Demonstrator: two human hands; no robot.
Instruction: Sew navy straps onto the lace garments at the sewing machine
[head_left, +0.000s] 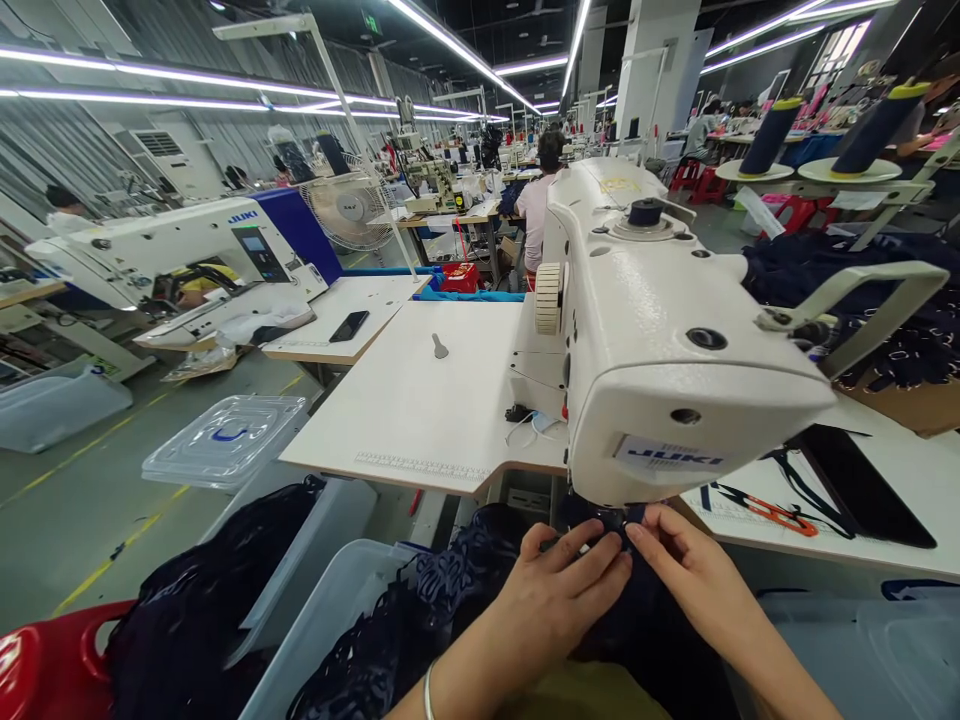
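My left hand (551, 600) and my right hand (686, 565) rest close together on dark navy lace fabric (442, 610) right under the head of a white JUKI sewing machine (652, 330). The fingers of both hands are pressed onto the cloth, pinching it just in front of the needle area, which the machine head hides. The fabric drapes from the machine down toward my lap.
White table (420, 400) left of the machine, a small grey part (439, 347) on it. Orange-handled scissors (772, 512) and a black slab (862, 485) on the right. Clear bins (225, 440) and more dark fabric (202, 610) lower left, red stool (52, 665). A seated person (538, 205) ahead.
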